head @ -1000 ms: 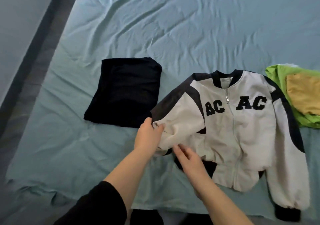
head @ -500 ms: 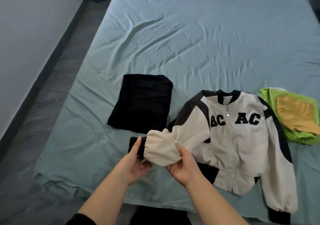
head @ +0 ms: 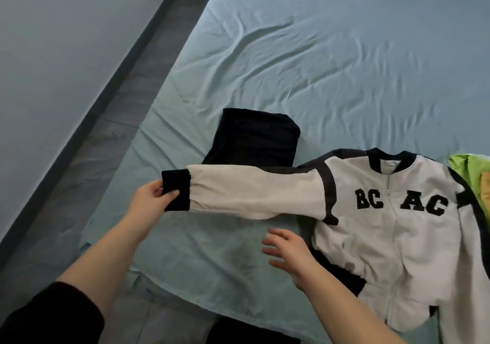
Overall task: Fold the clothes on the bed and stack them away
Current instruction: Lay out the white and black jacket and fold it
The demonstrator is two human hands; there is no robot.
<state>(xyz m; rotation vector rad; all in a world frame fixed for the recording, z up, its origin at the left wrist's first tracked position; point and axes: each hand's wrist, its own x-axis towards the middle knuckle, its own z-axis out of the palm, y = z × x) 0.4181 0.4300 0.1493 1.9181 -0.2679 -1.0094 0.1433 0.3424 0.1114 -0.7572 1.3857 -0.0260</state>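
A white and black jacket (head: 413,237) with the letters BC AC lies front-up on the light blue bed (head: 331,65), zipped. Its left-side sleeve (head: 254,192) is stretched straight out to the left, above the sheet. My left hand (head: 151,203) pinches the sleeve's black cuff (head: 176,184). My right hand (head: 289,251) hovers below the sleeve with fingers spread, holding nothing. A folded black garment (head: 254,137) lies behind the sleeve, partly covered by it.
Green and yellow folded clothes (head: 474,176) sit at the right edge, next to the jacket's shoulder. The bed's left edge drops to a grey floor (head: 87,171) beside a pale wall (head: 53,52).
The bunched sleeve has been pulled out straight to the left by my left hand on its cuff. My right hand has let go of the sleeve and now sits open below it.
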